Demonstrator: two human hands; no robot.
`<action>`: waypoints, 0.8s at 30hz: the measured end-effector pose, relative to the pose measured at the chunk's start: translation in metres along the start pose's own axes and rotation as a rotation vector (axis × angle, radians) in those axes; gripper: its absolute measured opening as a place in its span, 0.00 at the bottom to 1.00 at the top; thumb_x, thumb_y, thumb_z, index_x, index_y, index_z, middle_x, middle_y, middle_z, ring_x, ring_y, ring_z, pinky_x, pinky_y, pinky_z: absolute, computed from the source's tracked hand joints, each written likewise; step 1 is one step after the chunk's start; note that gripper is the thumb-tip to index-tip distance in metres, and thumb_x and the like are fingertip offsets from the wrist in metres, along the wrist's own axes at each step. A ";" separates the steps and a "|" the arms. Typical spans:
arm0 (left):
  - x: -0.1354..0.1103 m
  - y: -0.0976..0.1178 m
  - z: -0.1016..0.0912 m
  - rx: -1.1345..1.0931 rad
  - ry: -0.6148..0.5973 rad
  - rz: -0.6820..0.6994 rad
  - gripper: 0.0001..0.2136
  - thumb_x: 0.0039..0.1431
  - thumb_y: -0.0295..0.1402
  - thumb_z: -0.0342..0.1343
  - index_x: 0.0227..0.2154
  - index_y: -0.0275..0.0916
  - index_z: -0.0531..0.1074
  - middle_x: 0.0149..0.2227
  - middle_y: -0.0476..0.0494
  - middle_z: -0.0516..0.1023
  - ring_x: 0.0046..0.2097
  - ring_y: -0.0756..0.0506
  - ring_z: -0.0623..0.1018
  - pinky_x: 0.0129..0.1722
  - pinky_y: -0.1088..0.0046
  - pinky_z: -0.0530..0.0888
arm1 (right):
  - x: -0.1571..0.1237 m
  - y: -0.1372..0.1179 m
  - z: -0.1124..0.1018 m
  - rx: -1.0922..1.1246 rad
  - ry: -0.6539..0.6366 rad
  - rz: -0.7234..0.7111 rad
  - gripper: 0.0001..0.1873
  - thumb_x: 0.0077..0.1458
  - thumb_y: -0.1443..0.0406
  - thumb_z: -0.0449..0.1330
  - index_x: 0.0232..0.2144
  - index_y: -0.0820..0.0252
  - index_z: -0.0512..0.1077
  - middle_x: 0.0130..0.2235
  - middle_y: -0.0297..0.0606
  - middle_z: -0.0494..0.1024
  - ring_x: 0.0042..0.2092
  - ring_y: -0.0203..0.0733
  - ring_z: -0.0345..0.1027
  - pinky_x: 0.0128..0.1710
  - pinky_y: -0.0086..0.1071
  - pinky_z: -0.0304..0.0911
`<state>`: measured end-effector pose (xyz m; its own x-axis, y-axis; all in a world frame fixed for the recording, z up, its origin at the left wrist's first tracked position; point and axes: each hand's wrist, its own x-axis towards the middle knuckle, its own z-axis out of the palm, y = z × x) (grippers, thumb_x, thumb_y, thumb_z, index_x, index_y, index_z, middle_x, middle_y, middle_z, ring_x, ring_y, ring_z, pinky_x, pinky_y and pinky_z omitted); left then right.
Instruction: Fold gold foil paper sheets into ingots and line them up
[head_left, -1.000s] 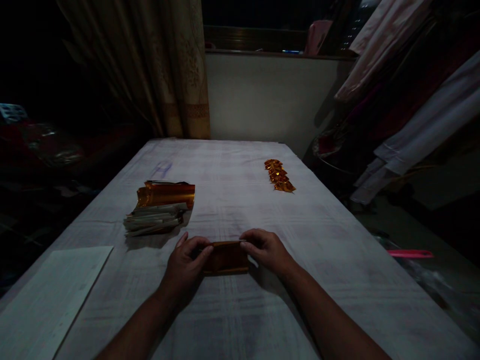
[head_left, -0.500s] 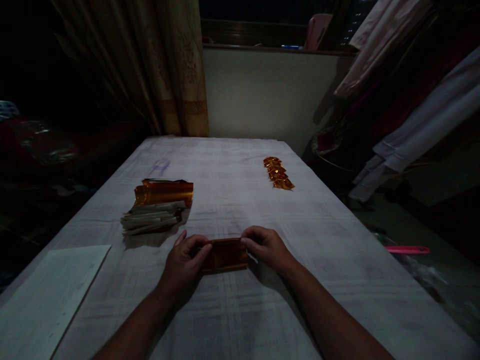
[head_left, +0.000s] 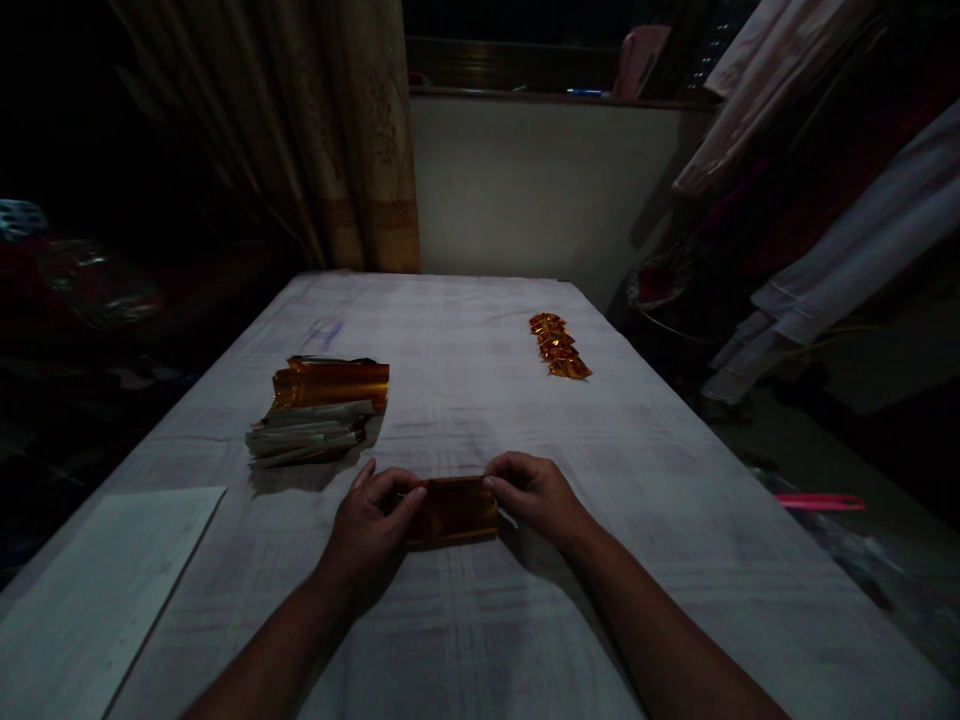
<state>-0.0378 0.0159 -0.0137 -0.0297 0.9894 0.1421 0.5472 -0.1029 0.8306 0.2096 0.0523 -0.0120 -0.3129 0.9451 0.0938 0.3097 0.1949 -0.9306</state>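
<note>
While fingers curl, both hands (head_left: 450, 510) pinch the gold foil sheet (head_left: 454, 511).

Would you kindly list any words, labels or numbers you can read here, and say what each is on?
No text can be read.
Table cloth: a faint blue mark at the far left, too blurred to read.
Gold foil sheet held between left hand and right hand: no print visible.
Stack of sheets and white sheet: nothing legible.
</note>
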 end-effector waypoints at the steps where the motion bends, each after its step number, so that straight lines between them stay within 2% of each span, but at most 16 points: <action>1: 0.000 0.001 0.000 -0.004 0.002 -0.003 0.09 0.54 0.44 0.58 0.25 0.45 0.74 0.27 0.50 0.80 0.40 0.40 0.80 0.70 0.44 0.50 | 0.000 0.000 0.000 -0.004 0.003 -0.002 0.09 0.54 0.58 0.61 0.29 0.58 0.75 0.28 0.35 0.77 0.31 0.39 0.70 0.31 0.29 0.64; 5: 0.000 0.003 0.001 -0.012 0.014 0.004 0.09 0.54 0.43 0.58 0.25 0.45 0.74 0.26 0.51 0.79 0.40 0.40 0.80 0.70 0.43 0.48 | 0.001 0.001 0.000 -0.030 0.006 -0.016 0.10 0.54 0.58 0.60 0.29 0.57 0.76 0.29 0.35 0.77 0.32 0.39 0.70 0.31 0.30 0.64; 10: 0.000 0.001 0.002 0.010 0.006 0.026 0.10 0.56 0.43 0.57 0.25 0.45 0.74 0.25 0.53 0.79 0.33 0.43 0.80 0.70 0.44 0.49 | 0.001 -0.002 0.000 -0.110 0.021 -0.031 0.09 0.54 0.59 0.60 0.28 0.57 0.76 0.28 0.35 0.77 0.32 0.39 0.70 0.32 0.30 0.63; 14: 0.000 0.005 0.001 0.057 0.002 0.030 0.10 0.57 0.43 0.57 0.24 0.45 0.73 0.25 0.53 0.78 0.34 0.43 0.80 0.70 0.46 0.50 | 0.001 -0.005 0.002 -0.216 0.044 -0.017 0.07 0.54 0.62 0.60 0.29 0.56 0.77 0.29 0.35 0.78 0.33 0.40 0.71 0.35 0.32 0.63; 19: 0.001 0.012 -0.001 0.209 0.006 0.077 0.09 0.56 0.41 0.56 0.24 0.44 0.73 0.28 0.50 0.79 0.37 0.42 0.78 0.64 0.47 0.60 | 0.000 -0.009 0.006 -0.381 0.061 -0.006 0.05 0.54 0.66 0.61 0.29 0.55 0.78 0.31 0.35 0.79 0.35 0.41 0.72 0.38 0.33 0.62; 24: 0.002 0.006 0.002 0.357 0.021 0.141 0.07 0.57 0.37 0.56 0.26 0.43 0.74 0.32 0.46 0.78 0.40 0.40 0.76 0.56 0.51 0.67 | 0.002 -0.010 0.011 -0.526 0.087 -0.013 0.06 0.53 0.69 0.63 0.28 0.55 0.79 0.31 0.36 0.80 0.38 0.43 0.71 0.41 0.35 0.60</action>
<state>-0.0331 0.0179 -0.0094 0.0518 0.9653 0.2559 0.8041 -0.1923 0.5625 0.1957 0.0493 -0.0060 -0.2509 0.9557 0.1536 0.7214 0.2904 -0.6286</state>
